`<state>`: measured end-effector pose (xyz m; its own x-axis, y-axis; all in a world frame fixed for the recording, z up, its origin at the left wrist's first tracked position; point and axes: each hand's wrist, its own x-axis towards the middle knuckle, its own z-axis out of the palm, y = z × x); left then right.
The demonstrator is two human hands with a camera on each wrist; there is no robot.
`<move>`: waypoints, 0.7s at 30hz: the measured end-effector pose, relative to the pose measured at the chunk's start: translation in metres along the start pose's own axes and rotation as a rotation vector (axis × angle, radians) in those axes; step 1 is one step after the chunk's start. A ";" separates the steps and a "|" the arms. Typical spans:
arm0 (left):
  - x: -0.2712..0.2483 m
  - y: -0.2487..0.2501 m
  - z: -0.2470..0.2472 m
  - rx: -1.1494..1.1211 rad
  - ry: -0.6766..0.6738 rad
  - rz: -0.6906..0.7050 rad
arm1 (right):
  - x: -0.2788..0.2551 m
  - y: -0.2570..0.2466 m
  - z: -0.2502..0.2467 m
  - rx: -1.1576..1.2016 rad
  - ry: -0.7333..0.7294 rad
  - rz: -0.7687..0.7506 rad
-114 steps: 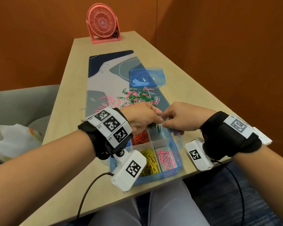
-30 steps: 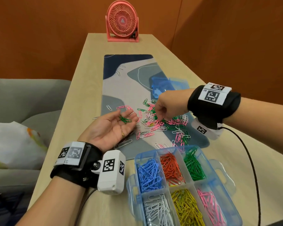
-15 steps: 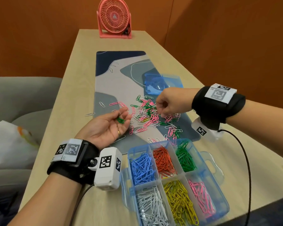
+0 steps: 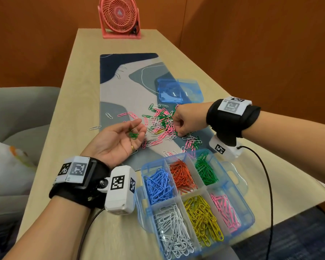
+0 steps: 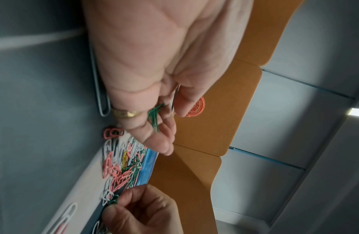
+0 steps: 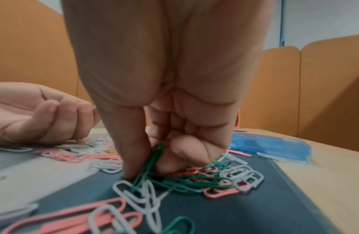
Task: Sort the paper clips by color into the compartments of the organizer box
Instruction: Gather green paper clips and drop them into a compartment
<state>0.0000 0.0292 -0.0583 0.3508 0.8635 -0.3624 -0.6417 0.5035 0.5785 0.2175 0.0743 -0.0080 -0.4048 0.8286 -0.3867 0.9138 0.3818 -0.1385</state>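
Observation:
Loose pink, white and green paper clips [image 4: 161, 124] lie heaped on the mat. My left hand [image 4: 137, 128] lies palm up left of the heap, fingers relaxed, with a few green clips [image 4: 133, 135] resting on them; the left wrist view shows these clips [image 5: 153, 117] too. My right hand [image 4: 176, 131] reaches down into the heap. In the right wrist view its thumb and forefinger [image 6: 148, 164] pinch a green clip or two [image 6: 146, 172]. The blue organizer box [image 4: 248, 218] stands nearer me, with blue, orange and green clips in its back compartments and white, yellow and pink in the front ones.
The box's blue lid [image 4: 178, 91] lies on the mat [image 4: 124, 81] beyond the heap. A pink fan [image 4: 120, 17] stands at the table's far end. A grey sofa [image 4: 17, 113] is left of the table. The right wrist cable [image 4: 266, 184] hangs past the box.
Both hands were at the box 3.8 s ago and have moved to the heap. Over the last second the right hand has dropped into the clips and pinched green ones; the left stays palm up.

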 end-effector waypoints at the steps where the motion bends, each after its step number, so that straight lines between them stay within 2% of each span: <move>1: 0.000 0.000 0.000 0.001 -0.001 -0.001 | 0.000 0.001 -0.001 0.007 -0.006 -0.001; 5: -0.004 0.002 0.001 0.008 -0.031 -0.047 | -0.005 -0.002 -0.014 0.113 0.062 -0.024; 9: -0.008 0.005 0.004 0.016 -0.071 -0.081 | -0.008 -0.029 -0.032 0.273 0.136 -0.125; 15: -0.010 0.005 0.006 -0.012 -0.113 -0.080 | 0.006 -0.077 -0.037 0.193 0.159 -0.249; 21: -0.011 0.007 0.005 -0.138 -0.105 -0.046 | 0.012 -0.085 -0.033 0.173 0.178 -0.265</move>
<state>-0.0045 0.0233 -0.0466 0.4465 0.8418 -0.3034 -0.7083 0.5397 0.4550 0.1342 0.0651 0.0293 -0.6141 0.7741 -0.1536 0.7619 0.5308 -0.3712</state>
